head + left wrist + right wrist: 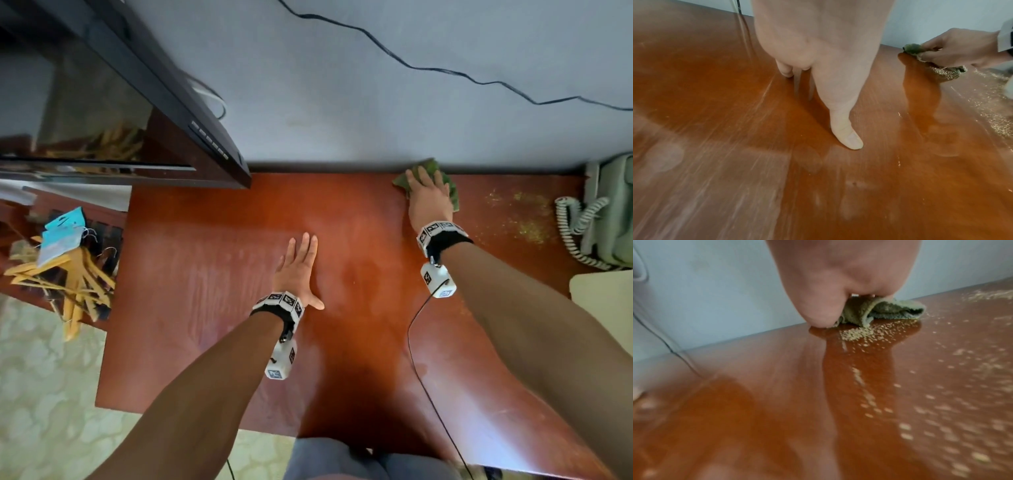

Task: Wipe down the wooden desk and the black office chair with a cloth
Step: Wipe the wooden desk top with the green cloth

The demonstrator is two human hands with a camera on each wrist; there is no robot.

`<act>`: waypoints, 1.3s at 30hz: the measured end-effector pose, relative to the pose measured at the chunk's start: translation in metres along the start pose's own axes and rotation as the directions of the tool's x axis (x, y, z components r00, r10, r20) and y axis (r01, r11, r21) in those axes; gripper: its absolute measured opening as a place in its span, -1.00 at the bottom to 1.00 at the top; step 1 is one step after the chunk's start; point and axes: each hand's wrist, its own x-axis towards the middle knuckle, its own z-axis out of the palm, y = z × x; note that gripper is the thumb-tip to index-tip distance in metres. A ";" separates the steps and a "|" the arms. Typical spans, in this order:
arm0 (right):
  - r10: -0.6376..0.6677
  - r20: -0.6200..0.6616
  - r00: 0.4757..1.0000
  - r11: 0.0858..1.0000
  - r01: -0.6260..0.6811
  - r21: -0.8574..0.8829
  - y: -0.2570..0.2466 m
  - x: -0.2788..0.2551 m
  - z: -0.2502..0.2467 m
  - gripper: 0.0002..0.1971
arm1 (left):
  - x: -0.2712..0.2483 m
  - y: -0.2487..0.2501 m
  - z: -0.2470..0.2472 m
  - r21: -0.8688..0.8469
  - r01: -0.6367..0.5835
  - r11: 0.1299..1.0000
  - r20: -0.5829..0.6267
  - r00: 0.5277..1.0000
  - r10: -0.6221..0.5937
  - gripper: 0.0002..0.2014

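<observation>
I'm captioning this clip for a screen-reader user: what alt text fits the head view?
A person's right hand presses a green cloth onto a reddish wooden desk near the wall, beside scattered yellowish crumbs. The left hand rests flat, fingers spread, mid-desk. A pale green corded phone sits at the right edge.

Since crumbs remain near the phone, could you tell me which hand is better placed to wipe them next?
The right hand: it already presses the green cloth on the desk beside the crumbs. The left hand rests flat, farther away, without a cloth.
</observation>
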 end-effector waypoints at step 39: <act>-0.526 0.482 0.701 0.813 0.580 0.043 -0.045 -0.417 0.097 -0.30 | -0.158 -0.017 0.140 -0.010 -0.099 0.995 0.024 0.995 0.099 0.68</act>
